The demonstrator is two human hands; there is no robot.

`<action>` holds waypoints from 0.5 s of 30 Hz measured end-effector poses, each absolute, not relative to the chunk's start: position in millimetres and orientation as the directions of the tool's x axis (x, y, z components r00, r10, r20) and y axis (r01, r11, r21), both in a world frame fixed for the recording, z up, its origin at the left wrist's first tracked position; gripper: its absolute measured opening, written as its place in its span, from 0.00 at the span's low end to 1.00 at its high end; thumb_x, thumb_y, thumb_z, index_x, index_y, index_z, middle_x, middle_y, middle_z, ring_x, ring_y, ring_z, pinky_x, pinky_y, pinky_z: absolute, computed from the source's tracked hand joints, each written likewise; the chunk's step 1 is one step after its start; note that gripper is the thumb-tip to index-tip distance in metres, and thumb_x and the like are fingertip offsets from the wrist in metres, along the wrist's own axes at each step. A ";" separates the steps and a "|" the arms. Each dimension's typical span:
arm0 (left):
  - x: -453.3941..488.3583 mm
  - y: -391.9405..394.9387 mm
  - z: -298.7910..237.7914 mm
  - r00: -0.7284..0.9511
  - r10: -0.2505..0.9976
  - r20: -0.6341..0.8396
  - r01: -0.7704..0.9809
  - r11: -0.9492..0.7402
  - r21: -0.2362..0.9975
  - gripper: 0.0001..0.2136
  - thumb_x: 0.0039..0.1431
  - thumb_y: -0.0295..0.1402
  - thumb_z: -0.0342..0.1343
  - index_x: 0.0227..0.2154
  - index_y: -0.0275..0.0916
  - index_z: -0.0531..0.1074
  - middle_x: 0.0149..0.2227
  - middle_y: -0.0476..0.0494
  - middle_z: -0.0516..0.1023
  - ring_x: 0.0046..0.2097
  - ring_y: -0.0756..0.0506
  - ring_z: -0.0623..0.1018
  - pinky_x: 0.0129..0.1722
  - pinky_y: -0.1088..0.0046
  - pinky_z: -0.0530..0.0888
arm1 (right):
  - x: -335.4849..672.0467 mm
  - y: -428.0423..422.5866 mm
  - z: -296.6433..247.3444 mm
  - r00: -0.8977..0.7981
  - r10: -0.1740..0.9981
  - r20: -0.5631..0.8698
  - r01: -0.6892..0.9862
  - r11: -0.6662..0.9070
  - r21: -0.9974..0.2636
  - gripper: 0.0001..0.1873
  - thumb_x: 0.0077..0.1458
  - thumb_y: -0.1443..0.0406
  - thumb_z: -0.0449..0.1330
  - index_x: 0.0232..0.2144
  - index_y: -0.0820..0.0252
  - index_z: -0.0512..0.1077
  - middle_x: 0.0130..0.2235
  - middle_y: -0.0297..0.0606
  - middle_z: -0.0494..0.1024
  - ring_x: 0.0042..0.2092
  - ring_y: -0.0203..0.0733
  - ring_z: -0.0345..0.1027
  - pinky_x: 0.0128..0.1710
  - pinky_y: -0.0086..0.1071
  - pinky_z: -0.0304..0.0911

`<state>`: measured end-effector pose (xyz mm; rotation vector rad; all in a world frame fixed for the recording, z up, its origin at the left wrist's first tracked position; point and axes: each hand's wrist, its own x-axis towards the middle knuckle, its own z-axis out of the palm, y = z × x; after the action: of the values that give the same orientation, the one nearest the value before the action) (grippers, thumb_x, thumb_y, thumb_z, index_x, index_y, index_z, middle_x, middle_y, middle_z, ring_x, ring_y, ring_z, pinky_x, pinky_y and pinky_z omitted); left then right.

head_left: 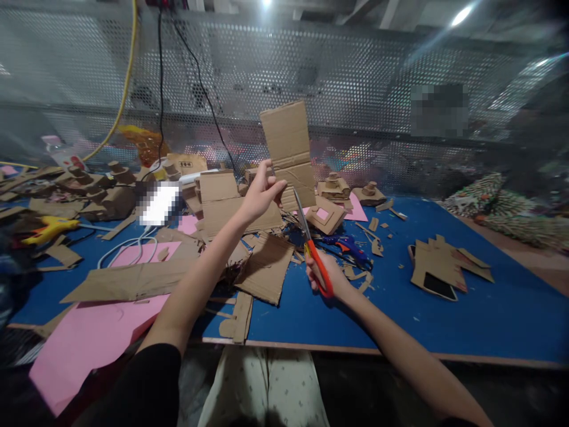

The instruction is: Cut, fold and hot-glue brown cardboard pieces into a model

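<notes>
My left hand (260,193) pinches the lower left edge of a tall piece of corrugated cardboard (288,148) and holds it upright above the blue table (444,308). My right hand (326,276) grips orange-handled scissors (313,252). Their blades point up and meet the bottom edge of the cardboard. Both hands hover over a heap of cardboard offcuts.
Cardboard scraps (262,267) and small cardboard models (333,187) litter the table. Pink foam sheets (89,338) lie at the left front. A yellow glue gun (48,228) lies at far left, a blue one (349,244) lies beside the scissors. Perforated metal mesh (355,77) backs the table.
</notes>
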<state>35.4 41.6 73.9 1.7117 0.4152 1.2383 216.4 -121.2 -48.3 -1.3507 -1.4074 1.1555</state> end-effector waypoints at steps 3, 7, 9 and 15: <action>36.2 40.6 74.3 0.432 0.720 0.543 -0.253 -0.481 0.839 0.26 0.57 0.38 0.61 0.55 0.45 0.56 0.23 0.54 0.65 0.22 0.52 0.65 0.24 0.72 0.74 | 214.8 -120.2 -51.2 -0.101 0.994 0.043 0.232 0.065 -0.971 0.30 0.52 0.36 0.51 0.36 0.55 0.60 0.26 0.29 0.72 0.15 0.31 0.61 0.11 0.25 0.57; 39.4 39.0 72.1 0.439 0.710 0.551 -0.264 -0.484 0.834 0.25 0.57 0.39 0.61 0.54 0.45 0.57 0.23 0.55 0.64 0.22 0.52 0.66 0.23 0.72 0.74 | 214.3 -118.6 -54.9 -0.147 0.982 0.120 0.251 0.154 -0.956 0.35 0.51 0.33 0.47 0.40 0.56 0.60 0.38 0.39 0.76 0.18 0.29 0.60 0.15 0.27 0.57; 39.7 39.2 71.6 0.440 0.708 0.552 -0.260 -0.488 0.833 0.25 0.57 0.38 0.61 0.54 0.45 0.57 0.22 0.55 0.65 0.21 0.52 0.66 0.24 0.72 0.74 | 215.1 -118.4 -55.4 -0.165 0.978 0.128 0.252 0.167 -0.953 0.35 0.51 0.33 0.46 0.40 0.56 0.61 0.38 0.40 0.76 0.18 0.29 0.59 0.16 0.28 0.57; 30.9 45.0 77.0 0.406 0.740 0.537 -0.260 -0.470 0.843 0.23 0.56 0.35 0.61 0.52 0.43 0.58 0.24 0.53 0.66 0.22 0.52 0.67 0.23 0.72 0.72 | 218.6 -119.7 -55.7 -0.218 0.962 0.165 0.261 0.220 -0.940 0.34 0.55 0.36 0.45 0.42 0.58 0.65 0.30 0.36 0.74 0.19 0.31 0.59 0.16 0.27 0.55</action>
<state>30.9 45.0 77.0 1.6670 0.4265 1.2572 218.6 -119.7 -55.7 -1.1630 -1.6522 1.0480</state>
